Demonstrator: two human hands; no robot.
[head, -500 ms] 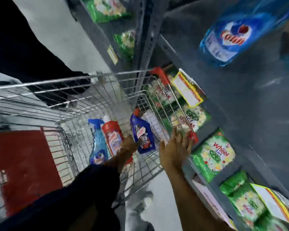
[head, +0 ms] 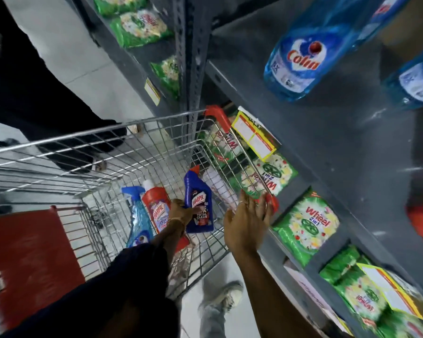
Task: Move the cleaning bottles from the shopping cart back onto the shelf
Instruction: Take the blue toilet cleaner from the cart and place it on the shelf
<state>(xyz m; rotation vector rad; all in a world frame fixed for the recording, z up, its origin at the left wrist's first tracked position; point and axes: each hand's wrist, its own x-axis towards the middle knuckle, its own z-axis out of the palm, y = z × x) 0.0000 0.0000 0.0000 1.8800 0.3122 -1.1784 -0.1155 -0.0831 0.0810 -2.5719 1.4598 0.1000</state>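
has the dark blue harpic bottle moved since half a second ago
Yes. The dark blue Harpic bottle, gripped by the left hand, has tilted more upright and risen slightly relative to the red bottle beside it.

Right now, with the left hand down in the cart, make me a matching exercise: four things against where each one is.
Things:
1. dark blue Harpic bottle
2. red Harpic bottle
3. Colin bottle
4. right hand

Places:
A. standing on the grey shelf
B. on the cart's right rim
C. in the cart beside the blue spray bottle
D. in the cart at the left hand's fingertips

Pairs: 1-D, 2-C, 3-A, 4-B
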